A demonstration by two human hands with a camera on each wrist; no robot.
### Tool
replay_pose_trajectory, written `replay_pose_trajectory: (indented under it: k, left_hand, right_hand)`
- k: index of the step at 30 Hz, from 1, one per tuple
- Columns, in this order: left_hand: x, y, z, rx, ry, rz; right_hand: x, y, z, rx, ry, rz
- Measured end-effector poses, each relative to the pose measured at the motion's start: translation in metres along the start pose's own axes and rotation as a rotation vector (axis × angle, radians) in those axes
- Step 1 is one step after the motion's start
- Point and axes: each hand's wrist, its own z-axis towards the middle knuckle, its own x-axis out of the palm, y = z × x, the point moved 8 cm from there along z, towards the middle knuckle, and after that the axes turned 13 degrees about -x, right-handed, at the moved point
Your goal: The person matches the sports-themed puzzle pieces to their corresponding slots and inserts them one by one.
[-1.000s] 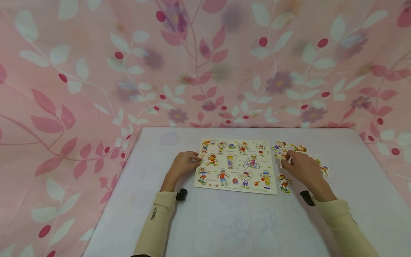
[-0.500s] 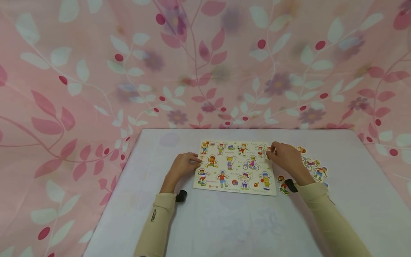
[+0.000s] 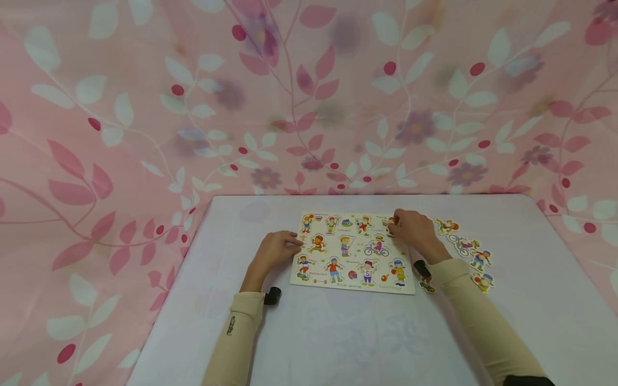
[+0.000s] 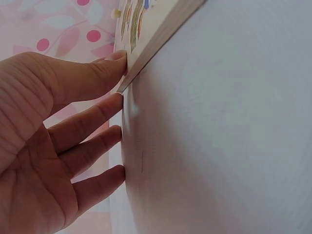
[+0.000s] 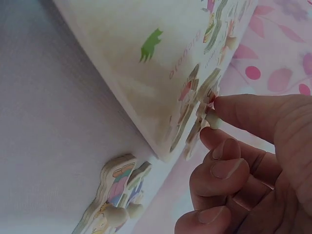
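A cream wooden puzzle board [image 3: 321, 266] lies on the table, with printed sports figures across it. At its left edge is my left hand [image 3: 271, 252]; in the left wrist view the thumb touches the board's edge [image 4: 161, 41], and the other fingers extend to the edge and tabletop. My right hand [image 3: 414, 230] is over the board's upper right corner. Its thumb and index finger pinch a figure-shaped puzzle piece [image 5: 196, 127] by a small knob [image 5: 213, 118]. The piece is tilted above a printed figure beside it; whether they touch I cannot tell.
Right of the board lie loose puzzle pieces: a cyclist [image 3: 462, 245], a figure in blue [image 3: 481, 260] and several others. A skateboarder piece [image 3: 427, 284] sits near the lower right corner, partly behind the right wrist. A floral cloth [image 3: 309, 96] hangs behind the table.
From the loose pieces, my right hand has moved left to the board's upper right corner, carrying a puzzle piece. My left hand has stayed at the left edge.
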Motion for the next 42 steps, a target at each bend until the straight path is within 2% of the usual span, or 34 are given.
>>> replay_pose_trajectory:
  k: [10,14,25,34,42]
  left_hand:
    - [-0.001,0.001,-0.001,0.004,-0.003,-0.016]
    - [0.001,0.002,0.0,0.002,-0.005,-0.008]
    - [-0.002,-0.002,0.0,0.018,-0.011,0.008]
    - [0.001,0.002,0.001,-0.003,-0.006,0.014]
    - [0.001,0.001,0.001,0.011,-0.015,0.006]
  right_hand:
    - [0.013,-0.007,0.007,0.0,0.009,0.002]
    - [0.012,-0.009,0.008,0.004,-0.007,-0.02]
    - [0.01,-0.011,0.01,0.05,0.018,-0.012]
    - [0.015,-0.009,0.011,0.033,0.032,-0.034]
    - [0.015,-0.007,0.012,0.029,0.034,-0.045]
